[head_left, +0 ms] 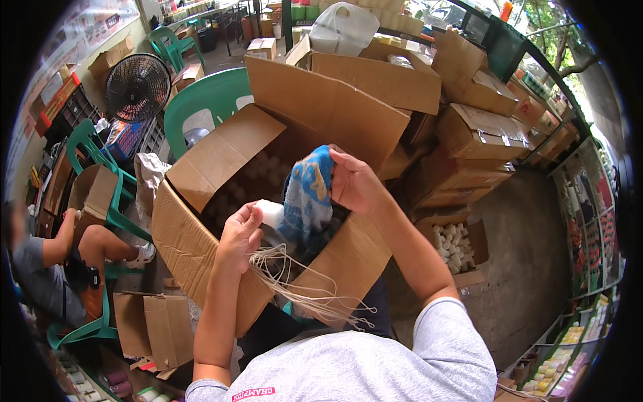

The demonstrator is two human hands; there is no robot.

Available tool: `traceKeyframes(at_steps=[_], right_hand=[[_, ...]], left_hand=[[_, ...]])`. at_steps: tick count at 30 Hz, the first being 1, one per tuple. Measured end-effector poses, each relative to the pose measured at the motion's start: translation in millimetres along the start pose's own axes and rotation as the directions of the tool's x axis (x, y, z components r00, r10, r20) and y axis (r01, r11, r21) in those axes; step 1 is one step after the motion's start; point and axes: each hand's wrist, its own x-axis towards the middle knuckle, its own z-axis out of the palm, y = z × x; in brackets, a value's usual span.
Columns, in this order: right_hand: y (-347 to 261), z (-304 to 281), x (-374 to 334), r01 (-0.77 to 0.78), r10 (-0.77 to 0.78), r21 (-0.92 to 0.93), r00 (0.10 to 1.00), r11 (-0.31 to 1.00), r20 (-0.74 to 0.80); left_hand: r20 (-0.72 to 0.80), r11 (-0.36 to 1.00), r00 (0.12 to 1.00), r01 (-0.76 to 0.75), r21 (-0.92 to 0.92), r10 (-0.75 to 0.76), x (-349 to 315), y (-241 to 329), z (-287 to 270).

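Note:
In front of me is a large open cardboard box (194, 238) with its flaps spread and many small white pieces in its shaded inside. My left hand (241, 234) pinches a short white cylinder, apparently a candle (270, 213), over the box. My right hand (355, 181) is closed on a blue, white and tan patterned cloth (309, 194), which hangs down beside the candle. A bundle of thin white strings (301, 285) lies across the near flap, below my left hand; its upper end is partly hidden.
Stacked cardboard boxes (479, 141) stand at the right. An open carton of white cylinders (455, 248) sits on the floor below them. At left a person (50, 268) sits holding a box, near green plastic chairs (207, 100) and a black fan (137, 87). Shelves line the far right.

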Motion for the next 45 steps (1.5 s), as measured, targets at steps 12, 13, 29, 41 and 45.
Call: traceKeyframes(at_steps=[12,13,29,41,45], right_hand=[[68,16,-27,-0.047,0.044,-0.352,0.999,0.935,-0.015],[69,21,-29,-0.024,0.006,-0.507,0.999,0.861,-0.037],[100,26,-10,0.223,-0.451,-0.628,0.862,0.746,-0.230],[68,41,-37,0.165,-0.213,-0.284,0.966,0.945,-0.146],[85,37,-29,0.248,-0.335,-0.668,0.942,0.701,-0.002]], left_hand=[[0.099,0.981,0.983,0.165,-0.105,-0.155,-1,-6,32],[0.103,0.978,0.982,0.169,-0.118,-0.157,-2,-7,33],[0.145,0.972,0.965,-0.228,0.055,0.218,-16,-12,52],[0.293,0.972,0.945,-0.080,-0.222,0.144,-13,-7,41],[0.313,0.975,0.942,-0.056,-0.213,0.122,-12,-7,38]])
